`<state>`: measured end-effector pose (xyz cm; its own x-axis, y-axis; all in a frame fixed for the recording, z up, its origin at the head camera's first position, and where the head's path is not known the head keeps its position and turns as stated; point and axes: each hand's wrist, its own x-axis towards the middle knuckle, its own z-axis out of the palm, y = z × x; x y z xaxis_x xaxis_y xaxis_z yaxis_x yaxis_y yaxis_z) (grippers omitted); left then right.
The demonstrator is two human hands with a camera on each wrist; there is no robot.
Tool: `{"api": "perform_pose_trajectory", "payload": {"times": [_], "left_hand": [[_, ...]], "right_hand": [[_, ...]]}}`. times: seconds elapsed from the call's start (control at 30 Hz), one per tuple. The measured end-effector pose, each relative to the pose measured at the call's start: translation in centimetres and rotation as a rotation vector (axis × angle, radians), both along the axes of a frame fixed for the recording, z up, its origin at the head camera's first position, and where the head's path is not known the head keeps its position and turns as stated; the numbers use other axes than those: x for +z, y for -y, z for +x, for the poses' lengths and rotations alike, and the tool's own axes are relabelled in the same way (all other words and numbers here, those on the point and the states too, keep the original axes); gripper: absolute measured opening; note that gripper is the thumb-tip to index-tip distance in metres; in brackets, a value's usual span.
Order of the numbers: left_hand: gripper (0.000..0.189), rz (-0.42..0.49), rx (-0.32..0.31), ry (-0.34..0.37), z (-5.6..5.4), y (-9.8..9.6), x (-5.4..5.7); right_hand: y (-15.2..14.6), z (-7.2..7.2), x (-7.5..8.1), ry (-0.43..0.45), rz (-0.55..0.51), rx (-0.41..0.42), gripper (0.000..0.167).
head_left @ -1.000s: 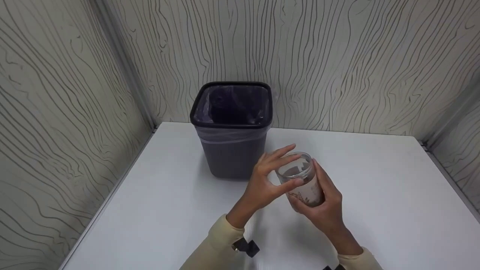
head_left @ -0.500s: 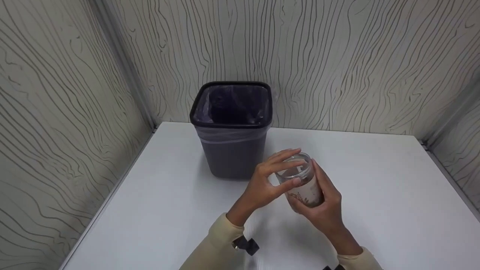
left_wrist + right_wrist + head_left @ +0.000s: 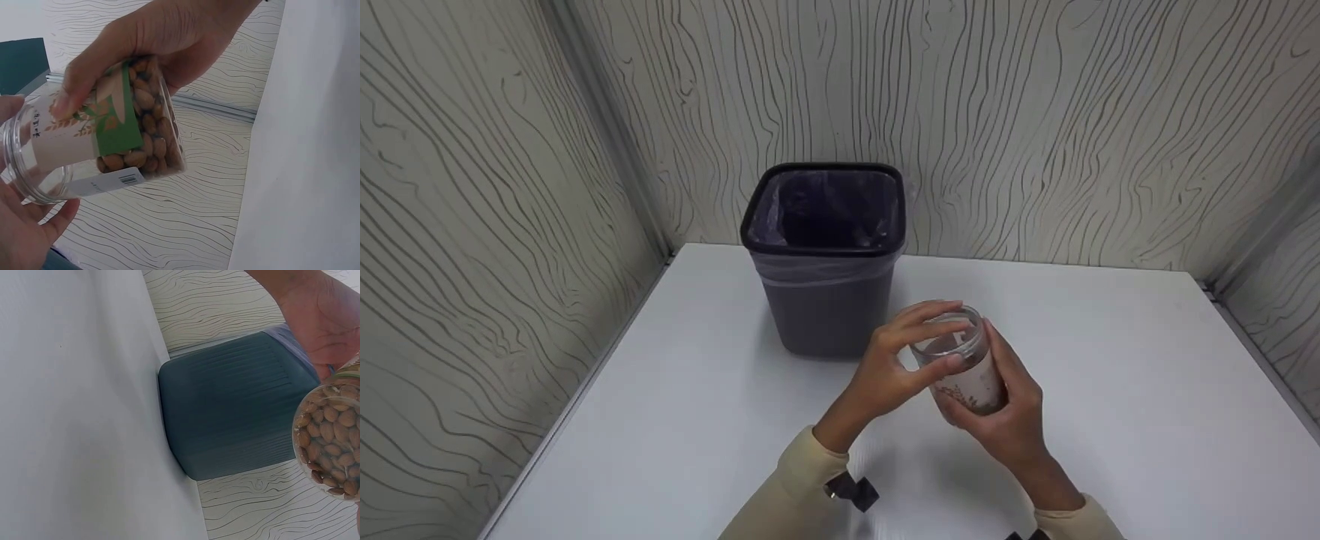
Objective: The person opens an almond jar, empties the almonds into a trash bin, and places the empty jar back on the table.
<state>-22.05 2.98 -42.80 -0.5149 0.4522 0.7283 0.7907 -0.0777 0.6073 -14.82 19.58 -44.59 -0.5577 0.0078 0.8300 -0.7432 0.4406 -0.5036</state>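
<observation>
Your right hand wraps its fingers round the almond jar, slightly tilted above the bench. Your left hand grips its top, fingers part-spread; lined bin just beyond.

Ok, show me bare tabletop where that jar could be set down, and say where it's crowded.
Bare tabletop lies between the right hand and the right wall, and another patch between the bin and the left wall. It's crowded mid-table, where the left hand spans the top of the jar and the right hand grips its body, near the bin.
</observation>
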Motion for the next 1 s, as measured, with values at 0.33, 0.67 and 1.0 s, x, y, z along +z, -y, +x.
{"api": "perform_pose_trajectory", "payload": {"times": [0.33,0.67,1.0], "left_hand": [[0.034,-0.016,0.084,0.005,0.5,-0.2,0.2],[0.036,-0.047,0.210,0.013,1.6,-0.6,0.4],[0.036,-0.090,0.343,0.013,2.5,-0.9,0.8]], "right_hand": [[-0.2,-0.2,-0.4,-0.007,0.010,-0.008,0.098],[-1.1,-1.5,-2.5,-0.016,0.036,-0.034,0.103],[-1.2,-1.7,-2.9,-0.007,0.032,-0.028,0.105]]}}
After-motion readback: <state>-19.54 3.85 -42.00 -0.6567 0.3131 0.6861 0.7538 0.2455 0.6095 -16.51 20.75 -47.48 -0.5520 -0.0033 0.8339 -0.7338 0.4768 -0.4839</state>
